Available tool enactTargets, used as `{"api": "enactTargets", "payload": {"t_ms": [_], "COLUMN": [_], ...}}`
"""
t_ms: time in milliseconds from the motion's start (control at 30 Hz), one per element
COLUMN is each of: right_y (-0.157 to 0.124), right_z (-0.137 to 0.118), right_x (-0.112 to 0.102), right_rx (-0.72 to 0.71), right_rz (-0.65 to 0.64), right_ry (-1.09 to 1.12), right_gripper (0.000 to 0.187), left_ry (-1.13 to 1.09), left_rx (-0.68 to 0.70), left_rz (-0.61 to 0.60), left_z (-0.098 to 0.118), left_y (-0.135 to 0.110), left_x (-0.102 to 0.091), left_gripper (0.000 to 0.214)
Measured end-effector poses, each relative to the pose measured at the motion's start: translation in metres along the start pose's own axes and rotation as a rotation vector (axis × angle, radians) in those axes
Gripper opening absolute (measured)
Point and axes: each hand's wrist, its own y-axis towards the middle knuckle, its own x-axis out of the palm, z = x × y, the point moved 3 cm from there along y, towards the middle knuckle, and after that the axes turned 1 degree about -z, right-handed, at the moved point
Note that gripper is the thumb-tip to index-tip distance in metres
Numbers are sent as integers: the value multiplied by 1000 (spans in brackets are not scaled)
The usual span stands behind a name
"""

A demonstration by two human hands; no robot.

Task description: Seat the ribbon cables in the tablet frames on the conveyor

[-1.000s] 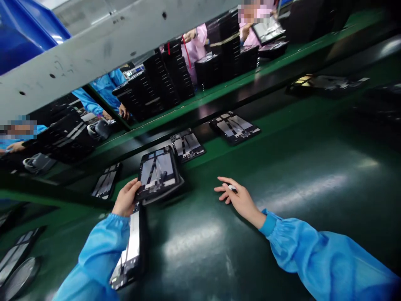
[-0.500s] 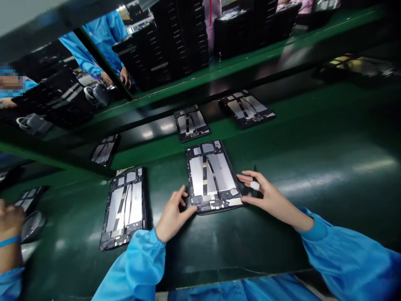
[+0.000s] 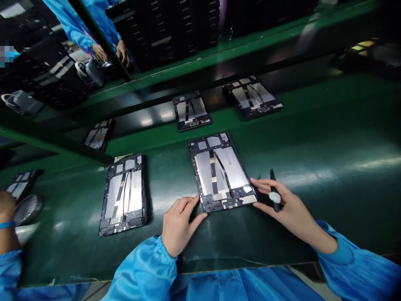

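An open tablet body (image 3: 221, 171) with silver shielding and flat cables lies on the green bench (image 3: 313, 142) in front of me. My left hand (image 3: 179, 225) rests at its near left corner, fingers spread and touching the edge, holding nothing. My right hand (image 3: 285, 205) touches the near right corner with its fingertips while its fingers close round a thin black pen-like tool (image 3: 273, 190); a white wrap sits on one finger. A second open tablet body (image 3: 124, 194) lies to the left.
More tablet bodies (image 3: 190, 110) (image 3: 252, 96) (image 3: 97, 134) lie further back. Stacks of black trays (image 3: 175, 29) stand behind a green rail. Another person's hand with a blue wristband (image 3: 6, 223) is at the left edge, by a round mesh object (image 3: 26, 209). Blue-sleeved workers stand beyond.
The tablet body came from my left hand's raised grip onto the bench, and both hands now settle at its near corners. The view tilted downward. The black tool now shows in my right hand.
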Motion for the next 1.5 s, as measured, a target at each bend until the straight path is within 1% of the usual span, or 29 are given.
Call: {"api": "enactTargets", "payload": {"t_ms": [67,133,233,333,400,467,533,633,700,800,867,967,1067,1167,1267,1367,1500], "right_y": [2,4,10,18,23,27,28,29,29,29,28,26,23,22,23,23,21], "right_z": [-14,-30,-49,-59,-61,-61,-62,-65,-66,-66,-64,-62,-60,-59,-58,-58,-55], "right_x": [3,14,40,65,74,77,77,74,73,73,74,76,78,80,81,81,80], "right_rx": [-57,-130,-250,-339,-337,-296,-266,-271,-279,-309,-330,-349,-382,-411,-423,-423,-392], "right_rz": [59,58,-71,-207,-240,-239,-236,-246,-278,-357,-386,-372,-339,-308,-300,-301,-303], "right_ry": [-32,-48,-41,-64,-64,-39,-19,-20,-32,-70,-95,-98,-92,-103,-117,-118,-96], "right_gripper": [45,34,24,23,27,30,31,32,35,44,51,60,64,64,63,62,64], "left_ry": [-33,-85,-167,-347,-480,-532,-494,-396,-367,-381,-392,-378,-336,-171,35,119,182], "left_rx": [27,48,33,-54,-114,-128,-76,54,86,37,0,-27,-7,80,217,325,396], "left_rz": [28,9,-45,-88,-117,-117,-71,17,38,7,-22,-39,-42,-1,31,41,43], "left_z": [3,7,11,10,8,7,8,12,12,10,8,7,8,12,15,14,10], "left_y": [4,8,13,17,18,17,16,15,15,16,16,15,13,8,1,-5,-9], "left_x": [-4,-3,5,9,11,11,10,8,8,9,11,13,12,8,4,3,3], "left_gripper": [29,20,15,16,16,13,11,9,7,7,9,8,8,10,16,26,29]}}
